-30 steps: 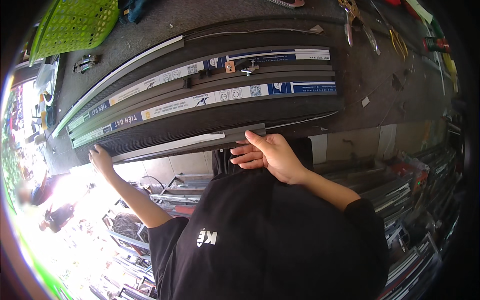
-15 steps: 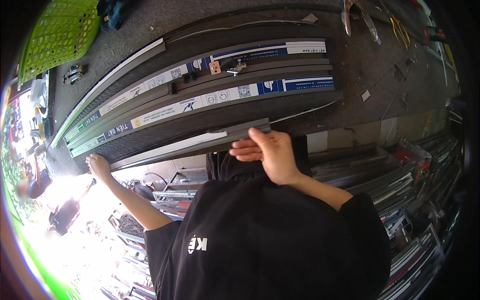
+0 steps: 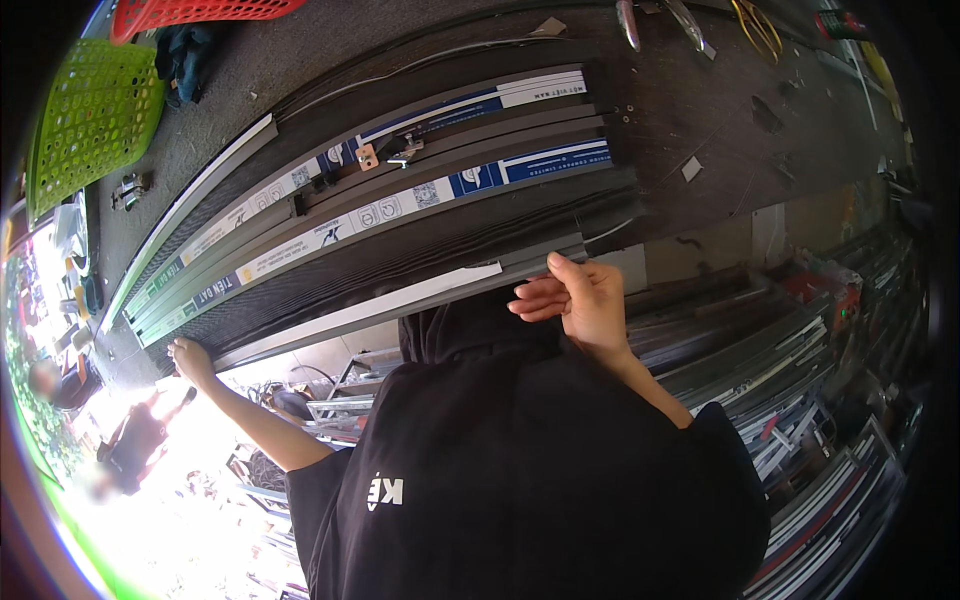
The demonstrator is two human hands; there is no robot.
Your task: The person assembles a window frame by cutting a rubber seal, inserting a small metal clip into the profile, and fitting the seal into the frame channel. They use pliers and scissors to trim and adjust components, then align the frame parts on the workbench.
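Observation:
A long dark grey metal profile [image 3: 535, 256] with a white strip along its face lies along the near edge of the worktable. Near its right end my right hand [image 3: 585, 300] is closed on it, thumb on top and the other fingers curled below. At the far left, my left hand [image 3: 190, 360] holds the profile's other end, its fingertips partly hidden. Beyond it, black mesh [image 3: 330, 270] and labelled profiles [image 3: 430, 195] lie side by side on the tabletop. Small metal fittings [image 3: 405, 150] rest on those profiles.
A green basket [image 3: 95, 120] and a red basket [image 3: 210, 12] stand at the back left. Pliers [image 3: 757, 30] lie at the back right, near scraps [image 3: 692, 168]. Racks of long profiles [image 3: 830, 540] are at right, below the table. A person [image 3: 140, 440] is at left.
The held profile has shifted right relative to the table, both hands still on it, and its white strip shows wider. My view has shifted, bringing the red basket into sight.

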